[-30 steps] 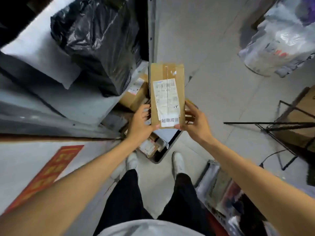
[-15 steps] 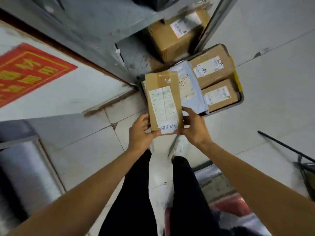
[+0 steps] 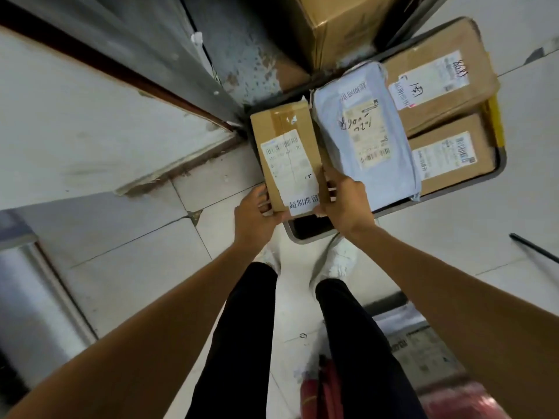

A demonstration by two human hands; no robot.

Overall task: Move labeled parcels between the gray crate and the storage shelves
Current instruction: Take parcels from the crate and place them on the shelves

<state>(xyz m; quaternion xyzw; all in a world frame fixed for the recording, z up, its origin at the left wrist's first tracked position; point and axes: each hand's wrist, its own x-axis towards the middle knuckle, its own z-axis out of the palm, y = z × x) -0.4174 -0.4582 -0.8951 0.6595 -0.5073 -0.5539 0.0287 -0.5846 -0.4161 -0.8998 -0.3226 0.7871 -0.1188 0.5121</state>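
1. Head view: your left hand [image 3: 257, 216] and right hand [image 3: 344, 201] both grip one small cardboard box [image 3: 287, 155] at its near end. Thumbs lie on top at the two near corners, and the fingers curl under and around the sides.
2. You hold the box label-up, its long side pointing away from you. The white label covers most of the top, with a printed strip at the near edge.
3. The box sits over the left end of the gray crate [image 3: 302, 239], just beside a pale blue mailer bag [image 3: 366, 131]. I cannot tell whether the box touches the crate or the bag.
4. The crate stands on the tiled floor [image 3: 136, 252] in front of your shoes [image 3: 338, 261]. The bag lies in the crate over two brown boxes, one farther [image 3: 438, 77] and one nearer [image 3: 450, 155], all with labels up.
5. The metal shelf [image 3: 242, 55] stands just beyond the crate, and a larger carton [image 3: 335, 22] rests on its lowest level.
6. A thin black rod [image 3: 532, 246] lies on the floor to your right, well apart from the crate.
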